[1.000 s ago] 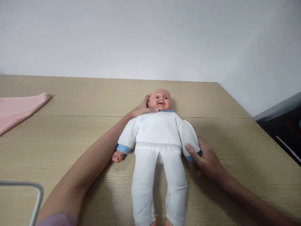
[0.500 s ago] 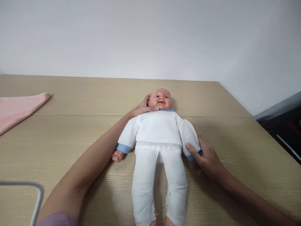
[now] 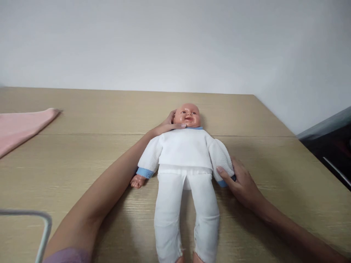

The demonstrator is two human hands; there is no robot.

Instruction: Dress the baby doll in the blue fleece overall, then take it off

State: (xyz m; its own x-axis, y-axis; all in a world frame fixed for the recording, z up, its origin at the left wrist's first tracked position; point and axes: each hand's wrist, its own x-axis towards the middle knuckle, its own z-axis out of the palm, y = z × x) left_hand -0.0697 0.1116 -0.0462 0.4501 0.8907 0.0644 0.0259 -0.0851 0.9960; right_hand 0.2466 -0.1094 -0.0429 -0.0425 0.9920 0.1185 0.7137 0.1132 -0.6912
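A baby doll (image 3: 186, 149) in a white top with blue cuffs and white trousers lies on its back, head away from me. My left hand (image 3: 170, 123) cups the side of the doll's head and neck, thumb across under the chin; its other fingers are partly hidden behind the head. Around the lower sleeve of the doll's arm on the right, my right hand (image 3: 240, 180) is closed, thumb on top and fingers along the outer side. The doll's other arm rests beside my left forearm, its small hand showing. Its feet are cut off by the lower edge of the view.
The doll lies on a wooden table (image 3: 109, 109) with a seam across it. A pink cloth (image 3: 24, 128) is at the far left. In the lower left corner a pale bent rod (image 3: 45, 226) shows. Beyond the table's right edge stands a dark object (image 3: 331, 146).
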